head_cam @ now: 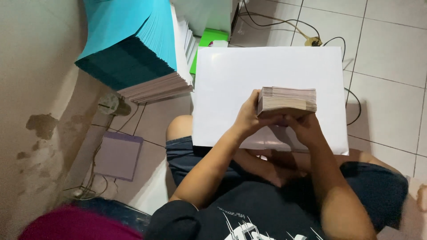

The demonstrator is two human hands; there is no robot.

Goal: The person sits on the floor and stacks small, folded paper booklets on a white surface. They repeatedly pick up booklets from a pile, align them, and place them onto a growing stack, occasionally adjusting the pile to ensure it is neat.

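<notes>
A thick stack of small pinkish-grey paper slips [288, 98] is held up between both hands above a large white sheet [231, 80] that lies across my lap. My left hand [247, 119] grips the stack's left end, thumb along its side. My right hand [303, 126] cups the stack from below at its right end. The slips' edges face me, squared into a neat block.
A tall tilted pile of turquoise sheets [129, 40] on top of white and pale paper stands at the upper left. A green object [209, 38] lies behind it. Cables and a plug [313, 42] run over the tiled floor. A lilac booklet [118, 155] lies by the stained wall.
</notes>
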